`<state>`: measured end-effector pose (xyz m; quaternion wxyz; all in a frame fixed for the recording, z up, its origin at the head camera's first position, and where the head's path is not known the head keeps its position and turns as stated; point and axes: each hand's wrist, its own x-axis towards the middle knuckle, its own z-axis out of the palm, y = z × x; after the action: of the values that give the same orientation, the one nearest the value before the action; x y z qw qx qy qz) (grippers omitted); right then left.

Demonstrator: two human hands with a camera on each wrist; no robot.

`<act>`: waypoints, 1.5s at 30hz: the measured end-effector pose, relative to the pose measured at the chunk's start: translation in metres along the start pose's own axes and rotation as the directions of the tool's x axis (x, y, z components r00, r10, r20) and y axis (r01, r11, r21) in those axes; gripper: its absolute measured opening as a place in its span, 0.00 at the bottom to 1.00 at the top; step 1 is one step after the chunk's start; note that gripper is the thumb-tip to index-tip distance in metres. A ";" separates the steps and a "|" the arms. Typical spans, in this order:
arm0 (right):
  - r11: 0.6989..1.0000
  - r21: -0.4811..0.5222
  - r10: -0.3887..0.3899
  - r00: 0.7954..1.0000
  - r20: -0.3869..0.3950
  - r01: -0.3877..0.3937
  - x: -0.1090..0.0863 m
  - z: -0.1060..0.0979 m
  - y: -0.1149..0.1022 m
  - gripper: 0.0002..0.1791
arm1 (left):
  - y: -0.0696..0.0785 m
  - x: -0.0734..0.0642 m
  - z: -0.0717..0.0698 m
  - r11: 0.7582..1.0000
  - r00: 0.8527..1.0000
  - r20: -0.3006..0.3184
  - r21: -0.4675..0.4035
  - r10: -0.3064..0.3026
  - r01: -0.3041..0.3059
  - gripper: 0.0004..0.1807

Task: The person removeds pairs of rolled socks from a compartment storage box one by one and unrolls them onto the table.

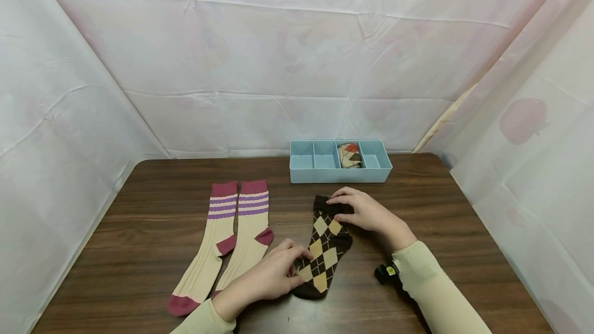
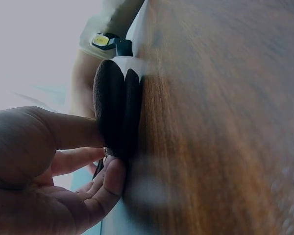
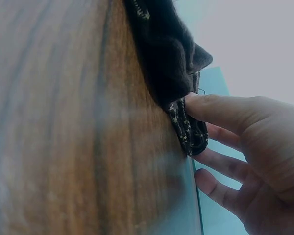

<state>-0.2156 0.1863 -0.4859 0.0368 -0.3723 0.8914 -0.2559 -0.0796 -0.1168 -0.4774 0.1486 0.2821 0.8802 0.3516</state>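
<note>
A pair of dark brown argyle socks (image 1: 324,256) with tan and cream diamonds lies stacked on the table, cuffs away from me and toes toward me. My left hand (image 1: 276,270) grips the toe end from the left, its thumb near the toe and its fingers on the diamonds. In the left wrist view two dark layers (image 2: 118,103) show beside the thumb. At the cuff (image 3: 188,129), folded in layers, my right hand (image 1: 368,210) pinches from the right with thumb and fingers on opposite sides.
Left of the argyle pair, two cream socks (image 1: 200,267) with maroon toes and purple stripes lie side by side. At the table's back edge is a light blue divided box (image 1: 341,176); a folded argyle sock bundle (image 1: 350,156) fills its third compartment from the left. Pale curtains (image 1: 260,66) surround the table.
</note>
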 end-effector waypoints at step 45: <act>0.998 -0.034 0.054 0.985 -0.164 -0.060 -0.002 0.002 0.010 0.15 | 0.004 -0.005 0.001 0.996 0.996 0.024 0.039 0.083 -0.084 0.26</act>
<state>-0.2202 0.1926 -0.4923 -0.0362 -0.3253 0.9065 -0.2668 -0.0737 -0.1167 -0.4745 0.1379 0.3255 0.8728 0.3367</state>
